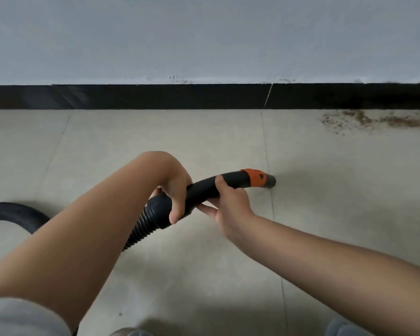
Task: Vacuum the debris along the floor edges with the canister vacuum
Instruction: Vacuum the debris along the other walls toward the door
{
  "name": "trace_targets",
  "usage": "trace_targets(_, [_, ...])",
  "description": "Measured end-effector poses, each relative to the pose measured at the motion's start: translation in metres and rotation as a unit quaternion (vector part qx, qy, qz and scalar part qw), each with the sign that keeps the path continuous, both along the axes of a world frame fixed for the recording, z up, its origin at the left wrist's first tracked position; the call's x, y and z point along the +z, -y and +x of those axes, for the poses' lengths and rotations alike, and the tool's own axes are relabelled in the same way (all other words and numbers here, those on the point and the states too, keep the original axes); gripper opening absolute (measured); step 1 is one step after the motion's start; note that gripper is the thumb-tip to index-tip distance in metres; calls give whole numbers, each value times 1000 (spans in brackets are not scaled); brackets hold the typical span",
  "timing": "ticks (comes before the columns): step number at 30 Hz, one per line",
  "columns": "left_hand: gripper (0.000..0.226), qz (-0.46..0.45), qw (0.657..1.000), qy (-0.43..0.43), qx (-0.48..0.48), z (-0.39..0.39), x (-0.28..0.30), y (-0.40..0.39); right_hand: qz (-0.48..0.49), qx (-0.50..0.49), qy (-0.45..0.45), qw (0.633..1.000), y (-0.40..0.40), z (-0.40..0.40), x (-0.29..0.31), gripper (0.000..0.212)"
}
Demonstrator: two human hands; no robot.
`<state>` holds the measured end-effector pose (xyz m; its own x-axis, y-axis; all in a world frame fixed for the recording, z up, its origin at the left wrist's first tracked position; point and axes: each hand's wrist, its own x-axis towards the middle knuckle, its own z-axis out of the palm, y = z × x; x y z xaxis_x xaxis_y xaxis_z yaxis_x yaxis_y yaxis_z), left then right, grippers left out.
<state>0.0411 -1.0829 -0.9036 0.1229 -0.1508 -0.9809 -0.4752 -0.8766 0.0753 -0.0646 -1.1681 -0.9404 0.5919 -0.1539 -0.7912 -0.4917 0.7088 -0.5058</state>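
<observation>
Two hands grip the black curved vacuum handle (204, 187) (orange collar by its nozzle), left hand (177, 187) with fingers wrapped over near the ribbed hose (141, 229), right hand (230, 204) pinching just ahead, brown debris (374, 121) well beyond the fingers against the black skirting (155, 97).

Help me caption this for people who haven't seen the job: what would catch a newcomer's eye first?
First the two hands in the centre: the left hand and right hand both grip the black vacuum handle, whose orange collar and open nozzle end point right, above the tiled floor. Next, the brown debris lying against the black baseboard at upper right, apart from the nozzle.
</observation>
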Motion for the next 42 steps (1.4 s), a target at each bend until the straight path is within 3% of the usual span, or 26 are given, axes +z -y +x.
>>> trace_targets(7, [23, -5, 1000, 16, -13, -3, 2, 19, 17, 6, 3, 1000, 21, -1, 5, 35])
trace_targets(14, [23, -73, 991, 70, 92, -3, -7, 2, -42, 84, 16, 995, 20, 28, 0, 32])
trace_targets(19, [31, -161, 965, 158, 134, -6, -20, 4, -104, 95, -4, 990, 29, 56, -10, 33])
trace_targets(22, [38, -218, 934, 182, 217, -3, -27, -1, -132, 71, -10, 989, 39, 71, -11, 27])
trace_targets(25, [40, -234, 912, 165, 293, -5, -41, -16, -148, 51, -27, 987, 53, 82, -16, 33])
trace_targets(29, [37, -216, 916, 114, 317, -4, -57, -37, -143, 94, -35, 985, 58, 85, -28, 40])
trace_targets(30, [35, -211, 916, 133, 314, -1, -58, -43, -148, 109, -42, 982, 55, 84, -30, 40])
trace_targets(32, [32, -202, 890, 254, 319, 5, -56, -57, -170, 137, -61, 974, 45, 80, -30, 43])
trace_targets(35, [31, -159, 775, 470, 391, 8, -36, -74, -216, 190, -56, 956, 25, 69, -13, 47])
trace_targets(36, [32, -137, 762, 493, 398, 4, -26, -80, -229, 216, -49, 948, 17, 66, -3, 46])
trace_targets(42, [31, -70, 764, 496, 405, -27, 62, -124, -353, 392, 46, 848, -43, 69, 100, 33])
